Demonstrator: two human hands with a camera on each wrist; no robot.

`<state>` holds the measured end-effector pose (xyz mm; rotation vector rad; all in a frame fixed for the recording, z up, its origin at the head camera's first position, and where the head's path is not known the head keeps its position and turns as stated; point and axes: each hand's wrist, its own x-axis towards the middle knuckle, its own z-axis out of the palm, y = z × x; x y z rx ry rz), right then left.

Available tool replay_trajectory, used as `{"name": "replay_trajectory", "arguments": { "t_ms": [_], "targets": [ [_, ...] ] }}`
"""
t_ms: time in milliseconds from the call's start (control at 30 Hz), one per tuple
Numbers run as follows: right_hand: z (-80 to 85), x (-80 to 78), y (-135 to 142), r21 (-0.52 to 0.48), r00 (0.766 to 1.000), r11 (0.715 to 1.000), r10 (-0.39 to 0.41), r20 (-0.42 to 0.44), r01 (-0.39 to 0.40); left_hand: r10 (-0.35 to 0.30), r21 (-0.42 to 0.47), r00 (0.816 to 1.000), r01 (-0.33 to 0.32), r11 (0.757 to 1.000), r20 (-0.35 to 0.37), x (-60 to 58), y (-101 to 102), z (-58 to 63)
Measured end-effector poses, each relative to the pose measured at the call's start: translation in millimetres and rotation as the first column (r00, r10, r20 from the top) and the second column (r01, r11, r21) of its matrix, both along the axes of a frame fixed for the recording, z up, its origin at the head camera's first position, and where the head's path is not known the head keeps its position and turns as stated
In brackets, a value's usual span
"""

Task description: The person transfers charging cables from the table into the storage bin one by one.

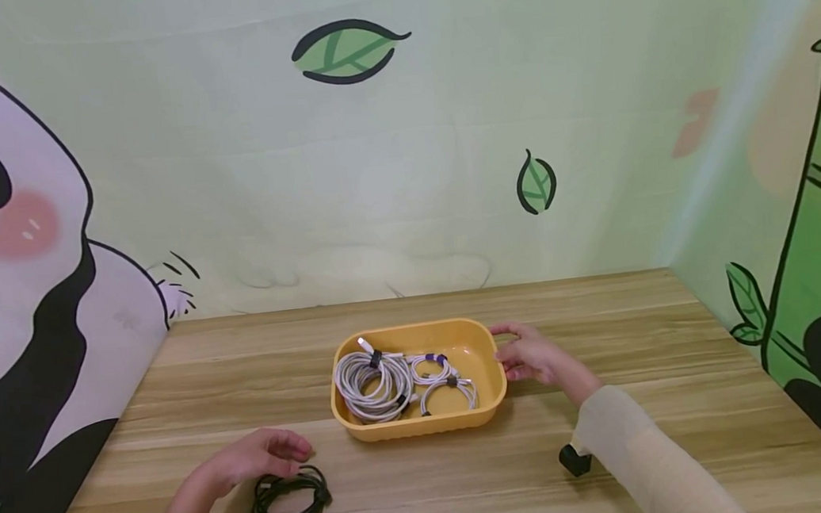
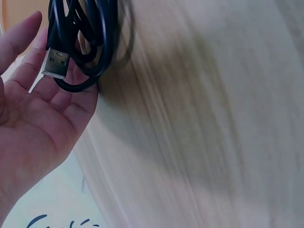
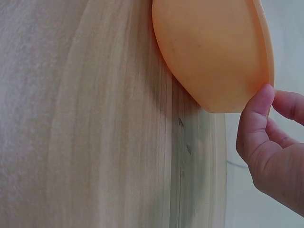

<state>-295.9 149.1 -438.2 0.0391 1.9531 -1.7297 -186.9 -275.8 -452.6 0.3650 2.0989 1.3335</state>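
Note:
A coiled black USB cable (image 1: 292, 499) lies on the table at the front left. My left hand (image 1: 253, 458) is just behind it, thumb apart from the loosely bent fingers. In the left wrist view, the cable's metal plug (image 2: 56, 63) and loops overlap my fingers; I cannot tell whether they touch. A yellow basket (image 1: 422, 426) holds a large coil of white cable (image 1: 377, 386) on its left and smaller white coils (image 1: 450, 395) beside it. At the basket's right end, my right hand (image 1: 535, 357) holds the rim by its fingertips; the tips meet the edge in the right wrist view.
The wood-grain table (image 1: 427, 494) meets a printed backdrop (image 1: 444, 127) with leaves, a panda on the left and bamboo on the right. A small black block (image 1: 575, 461) is at the right forearm's sleeve.

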Motion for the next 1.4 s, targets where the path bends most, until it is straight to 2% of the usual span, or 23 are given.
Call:
{"name": "replay_trajectory", "arguments": {
  "t_ms": [233, 767, 933, 1200, 1400],
  "targets": [
    [0.6, -0.5, -0.3, 0.009, 1.0, 1.0, -0.001, 0.009, 0.001, 0.006, -0.016, 1.0, -0.006, 1.0, -0.006, 3.5, -1.4, 0.1],
    [2.6, 1.0, 0.1, 0.002, 1.0, 1.0, 0.005, 0.0, -0.005, 0.019, 0.027, 0.998, -0.017, 0.999, -0.06, 12.6, -6.6, -7.3],
    [2.0, 1.1, -0.1, 0.008, 1.0, 1.0, 0.005, -0.001, -0.005, 0.036, 0.033, 0.998, -0.034, 0.999, -0.048, 14.6, -7.0, -8.8],
    [0.3, 0.6, -0.5, 0.012, 1.0, 1.0, -0.003, 0.003, 0.003, -0.035, -0.043, 0.993, 0.031, 0.999, -0.117, 16.1, -6.8, -6.2],
    [0.0, 0.7, -0.9, 0.012, 1.0, 1.0, -0.006, 0.002, 0.006, -0.03, -0.046, 0.994, 0.025, 0.999, -0.102, 16.9, -5.5, -4.0]
  ]
}}
